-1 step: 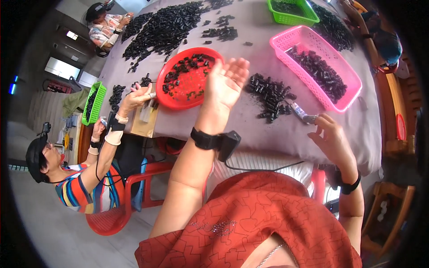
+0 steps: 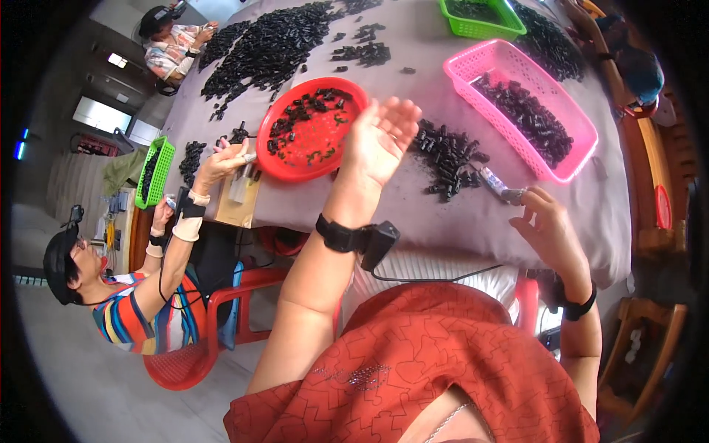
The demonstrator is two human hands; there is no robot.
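Observation:
My left hand [image 2: 384, 144] is held palm up above the table, fingers apart and nothing in it. It hovers between a round red basket [image 2: 305, 168] and a loose pile of small black parts [image 2: 447, 159]. My right hand [image 2: 550, 225] is at the right of that pile, palm down, thumb apart from the fingers. A whitish and grey wrapping [image 2: 496, 183] extends from its index finger to the edge of the pile; it looks like a taped finger. I see nothing else in that hand.
A pink basket [image 2: 583, 159] with black parts stands beyond my right hand. Behind it is a green basket [image 2: 484, 31]. A large black heap [image 2: 269, 48] covers the far left. A person in a striped shirt [image 2: 148, 314] sits at my left, near a narrow green basket [image 2: 166, 159].
My left hand has shifted slightly to the right, still open. My right hand looks unchanged.

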